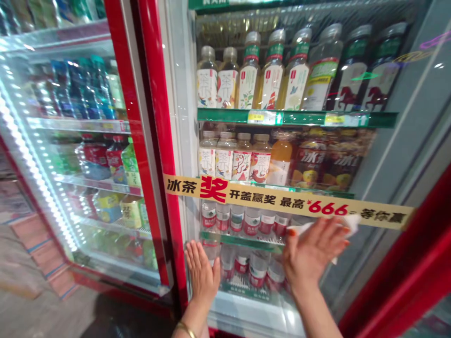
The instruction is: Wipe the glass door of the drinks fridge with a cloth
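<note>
My right hand (313, 253) lies flat over a white cloth (352, 222), pressing it to the glass door (246, 307) of a red-framed drinks fridge. Edges of the cloth stick out past my fingers; whether it is fabric or paper I cannot tell. Just above my right fingertips runs a yellow banner strip (260, 199) with black and red lettering, stuck across the door. Lower on the left, my left hand (203, 270) rests open with straight fingers against the door near its red frame edge (178, 263), holding nothing. A gold bangle (186, 328) circles my left wrist.
Behind the glass, shelves hold rows of bottled tea (273, 87) and bottled water (252, 218). To the left stands a second lit fridge (105, 124) with more bottles. Stacked cartons (40, 246) sit on the floor at far left. A red frame (405, 277) slants along the right.
</note>
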Demonstrator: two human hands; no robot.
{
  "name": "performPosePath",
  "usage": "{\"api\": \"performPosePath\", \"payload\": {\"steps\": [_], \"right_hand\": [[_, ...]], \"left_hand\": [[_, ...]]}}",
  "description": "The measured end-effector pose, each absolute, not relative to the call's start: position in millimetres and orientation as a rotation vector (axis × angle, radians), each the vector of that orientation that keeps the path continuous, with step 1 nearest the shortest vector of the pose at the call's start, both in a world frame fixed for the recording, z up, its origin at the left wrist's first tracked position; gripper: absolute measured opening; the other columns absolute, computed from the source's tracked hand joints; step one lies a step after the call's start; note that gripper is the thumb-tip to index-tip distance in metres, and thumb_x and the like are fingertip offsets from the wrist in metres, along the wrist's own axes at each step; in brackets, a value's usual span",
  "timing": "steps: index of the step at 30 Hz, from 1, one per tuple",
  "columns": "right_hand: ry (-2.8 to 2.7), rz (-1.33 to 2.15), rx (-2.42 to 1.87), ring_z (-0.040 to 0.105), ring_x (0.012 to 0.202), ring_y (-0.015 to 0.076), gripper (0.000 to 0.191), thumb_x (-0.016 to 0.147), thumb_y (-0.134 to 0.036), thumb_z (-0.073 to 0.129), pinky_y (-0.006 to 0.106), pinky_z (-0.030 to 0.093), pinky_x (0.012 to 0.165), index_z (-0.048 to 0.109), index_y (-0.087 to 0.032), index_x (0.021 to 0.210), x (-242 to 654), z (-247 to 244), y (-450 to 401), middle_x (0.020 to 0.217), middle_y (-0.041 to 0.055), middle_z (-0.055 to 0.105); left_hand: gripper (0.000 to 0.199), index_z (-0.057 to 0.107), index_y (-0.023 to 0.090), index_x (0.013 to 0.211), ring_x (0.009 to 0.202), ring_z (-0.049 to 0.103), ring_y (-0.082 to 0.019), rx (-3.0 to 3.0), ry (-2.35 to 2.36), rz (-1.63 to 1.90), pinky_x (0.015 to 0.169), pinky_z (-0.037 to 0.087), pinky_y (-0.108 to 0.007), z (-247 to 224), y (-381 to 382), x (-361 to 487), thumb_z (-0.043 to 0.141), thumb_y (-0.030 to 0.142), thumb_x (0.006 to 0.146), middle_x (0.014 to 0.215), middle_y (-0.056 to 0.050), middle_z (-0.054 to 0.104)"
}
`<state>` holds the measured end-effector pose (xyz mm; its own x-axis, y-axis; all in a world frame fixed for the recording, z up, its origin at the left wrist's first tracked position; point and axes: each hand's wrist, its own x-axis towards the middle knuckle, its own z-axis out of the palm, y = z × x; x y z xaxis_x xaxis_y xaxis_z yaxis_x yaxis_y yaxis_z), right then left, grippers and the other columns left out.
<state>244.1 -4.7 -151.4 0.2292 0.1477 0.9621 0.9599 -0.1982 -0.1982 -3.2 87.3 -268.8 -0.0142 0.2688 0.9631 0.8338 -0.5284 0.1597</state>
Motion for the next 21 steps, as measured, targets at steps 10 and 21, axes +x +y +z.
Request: {"api": "performPosePath", "payload": {"steps": [10, 21], "right_hand": [[-1.578, -1.327, -1.403, 0.006, 0.175, 0.0269, 0.065, 0.107, -0.032, 0.056, 0.063, -0.008, 0.140, 0.044, -0.019, 0.169, 180, -116, 12, 0.171, 0.0089, 0.051], [-2.498, -1.306, -0.656, 0.014, 0.173, 0.0121, 0.060, 0.103, -0.028, 0.046, 0.036, 0.023, 0.142, 0.056, -0.022, 0.163, 140, -82, 56, 0.176, -0.0057, 0.045]], "left_hand": [[0.080, 0.014, 0.005, 0.175, 0.175, 0.007, -0.030, -1.747, -1.124, -1.617, 0.143, 0.009, -0.052, -289, 95, 5, 0.049, 0.032, 0.108, 0.186, -0.021, 0.009], [0.089, 0.007, 0.001, 0.175, 0.175, 0.003, -0.038, -1.701, -1.385, -1.679, 0.141, 0.017, -0.065, -313, 88, 17, 0.052, 0.041, 0.109, 0.184, -0.029, 0.004]]}}
